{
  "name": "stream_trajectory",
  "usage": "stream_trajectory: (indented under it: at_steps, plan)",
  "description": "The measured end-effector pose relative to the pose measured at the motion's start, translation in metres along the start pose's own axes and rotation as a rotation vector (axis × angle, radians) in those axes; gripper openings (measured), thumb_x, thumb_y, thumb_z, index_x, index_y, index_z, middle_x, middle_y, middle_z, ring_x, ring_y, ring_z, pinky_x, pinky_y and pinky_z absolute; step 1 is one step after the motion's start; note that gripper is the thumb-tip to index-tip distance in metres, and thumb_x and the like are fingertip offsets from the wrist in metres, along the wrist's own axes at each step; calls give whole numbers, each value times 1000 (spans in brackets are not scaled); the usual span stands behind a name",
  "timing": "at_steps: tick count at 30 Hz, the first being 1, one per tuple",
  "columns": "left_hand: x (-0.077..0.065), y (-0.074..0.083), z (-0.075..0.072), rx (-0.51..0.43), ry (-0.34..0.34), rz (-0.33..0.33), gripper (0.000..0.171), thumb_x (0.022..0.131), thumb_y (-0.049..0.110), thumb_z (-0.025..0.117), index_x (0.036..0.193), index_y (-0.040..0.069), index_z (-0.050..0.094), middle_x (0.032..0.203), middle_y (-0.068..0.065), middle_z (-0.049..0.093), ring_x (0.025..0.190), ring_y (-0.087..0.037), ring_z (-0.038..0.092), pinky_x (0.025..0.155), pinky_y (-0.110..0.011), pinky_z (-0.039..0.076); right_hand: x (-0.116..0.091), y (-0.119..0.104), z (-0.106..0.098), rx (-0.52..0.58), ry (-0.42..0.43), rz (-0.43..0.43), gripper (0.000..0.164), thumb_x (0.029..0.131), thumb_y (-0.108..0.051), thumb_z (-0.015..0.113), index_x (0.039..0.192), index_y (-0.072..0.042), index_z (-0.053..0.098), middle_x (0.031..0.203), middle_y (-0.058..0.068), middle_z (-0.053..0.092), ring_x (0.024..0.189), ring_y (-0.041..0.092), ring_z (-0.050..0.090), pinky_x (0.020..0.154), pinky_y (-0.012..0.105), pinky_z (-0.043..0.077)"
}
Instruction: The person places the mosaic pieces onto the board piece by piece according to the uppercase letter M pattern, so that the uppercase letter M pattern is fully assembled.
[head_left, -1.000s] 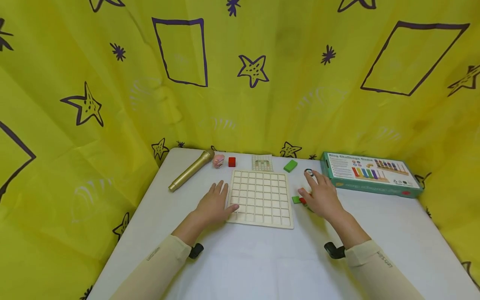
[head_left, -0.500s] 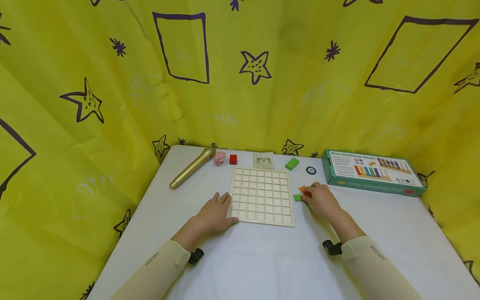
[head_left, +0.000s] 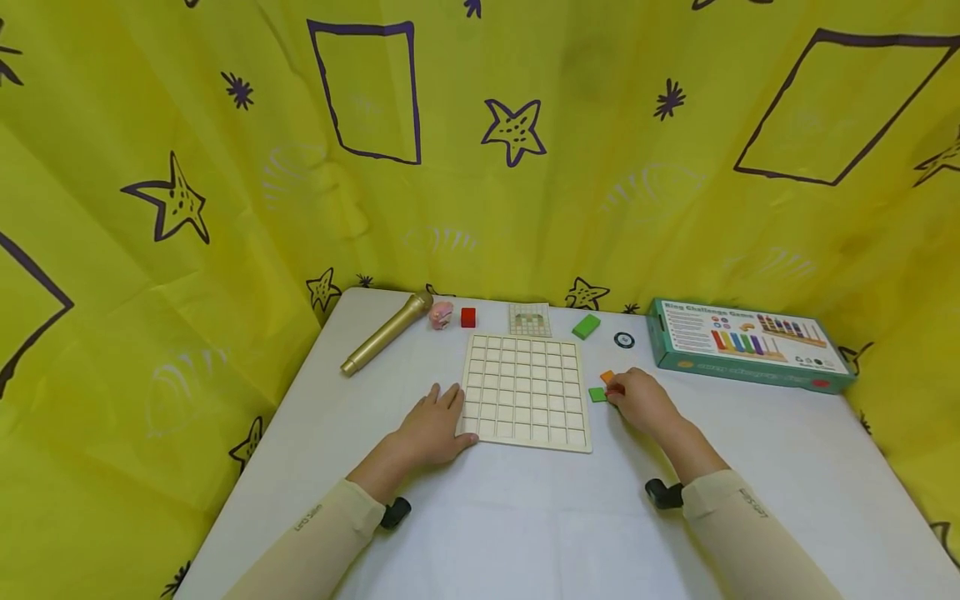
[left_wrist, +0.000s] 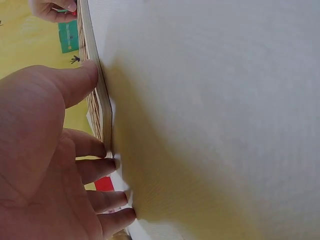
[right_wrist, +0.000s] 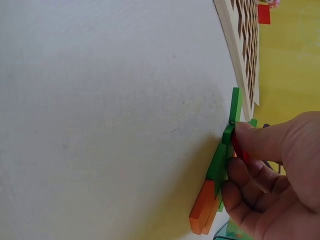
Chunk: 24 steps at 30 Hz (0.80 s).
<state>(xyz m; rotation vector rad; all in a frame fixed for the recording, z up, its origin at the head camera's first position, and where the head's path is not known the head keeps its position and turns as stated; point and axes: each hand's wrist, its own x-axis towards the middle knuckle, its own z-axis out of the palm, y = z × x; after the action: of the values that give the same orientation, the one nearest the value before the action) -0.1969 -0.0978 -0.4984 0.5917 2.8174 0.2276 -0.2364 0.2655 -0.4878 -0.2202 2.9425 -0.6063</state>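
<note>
A pale wooden grid board (head_left: 527,392) lies in the middle of the table. My left hand (head_left: 431,429) rests at its left edge, fingers spread and relaxed, with the thumb by the near corner. To the right of the board, my right hand (head_left: 643,402) pinches a small red tile (right_wrist: 240,149) between thumb and fingers. Around that hand lie a green tile (head_left: 597,395) and an orange tile (head_left: 607,377). More green tiles (right_wrist: 217,162) and orange tiles (right_wrist: 203,205) show beneath its fingers in the right wrist view, partly hidden from the head camera.
Behind the board are a patterned grid card (head_left: 529,320), a green block (head_left: 587,326) and a round dark disc (head_left: 624,340). A gold microphone (head_left: 386,333), a pink object (head_left: 441,315) and a red block (head_left: 468,317) stand back left. A game box (head_left: 750,346) lies back right.
My right hand has come down and closed its fingertips on the red tile, uncovering the round disc and orange tile. My left thumb has slid off the board's face to its near corner.
</note>
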Motion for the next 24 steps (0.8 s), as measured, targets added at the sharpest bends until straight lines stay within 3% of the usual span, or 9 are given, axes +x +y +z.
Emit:
stream_trajectory:
  at_steps: [13,24]
  plan:
    - [-2,0,-2,-3,-21,-4,86,99,55,56,156,-3,29,162,-18,28,148,-47,21,119,-49,26,11,3,-6,117,-64,1,15,95,-5,68,109,-1,72,101,12,69,88,27,57,85,45,51]
    - [-2,2,-2,14,-6,0,85,99,55,55,155,-4,30,162,-19,28,147,-46,22,119,-48,26,37,-27,-12,203,-70,-19,11,96,-11,69,104,-4,69,97,8,68,88,25,59,79,40,51]
